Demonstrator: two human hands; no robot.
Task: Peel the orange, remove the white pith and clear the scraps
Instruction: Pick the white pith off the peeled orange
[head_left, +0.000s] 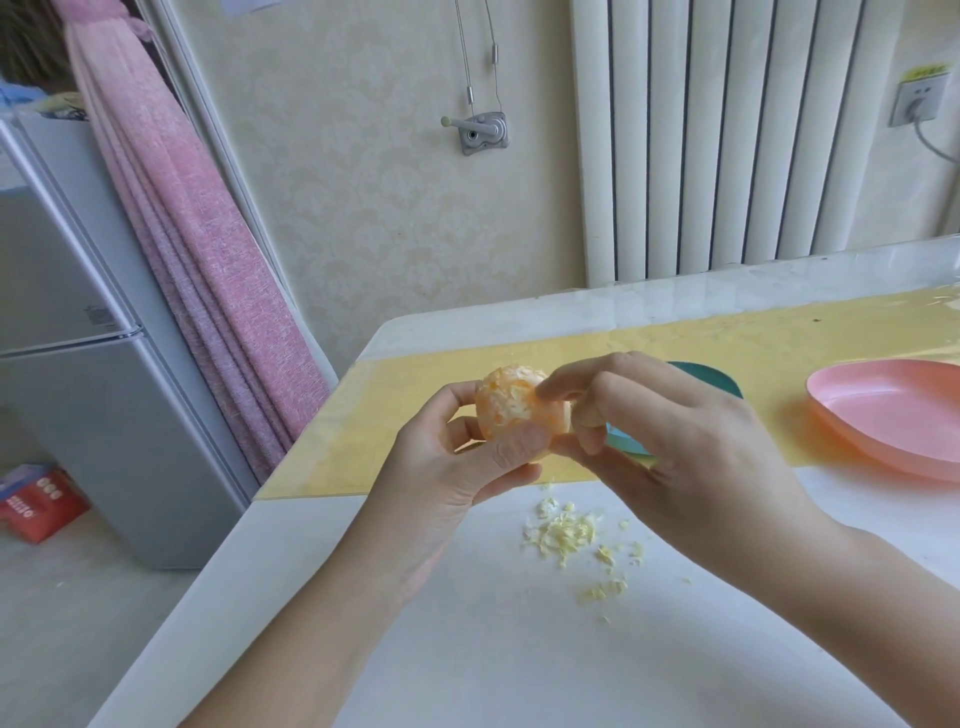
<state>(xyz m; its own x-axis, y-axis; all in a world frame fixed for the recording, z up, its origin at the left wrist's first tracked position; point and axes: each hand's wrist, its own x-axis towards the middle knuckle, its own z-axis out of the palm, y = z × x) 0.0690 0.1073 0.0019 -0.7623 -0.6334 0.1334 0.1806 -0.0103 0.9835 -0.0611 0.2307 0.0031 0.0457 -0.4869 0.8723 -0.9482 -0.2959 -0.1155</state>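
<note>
White table (467, 675) with yellow mat (395, 395), pink dish (893, 410), pith scraps (563, 535); radiator (727, 135) behind. Left hand (447, 467) grips the orange (511, 405); right hand (691, 447) pinches it.

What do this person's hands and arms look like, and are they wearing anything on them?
Both are bare. The left hand and right hand wear no gloves, and no ring, watch or bracelet shows. The left forearm and right forearm are uncovered to the picture's edge, so no sleeve is in view. The one thumbnail that shows looks short and unpainted.
</note>
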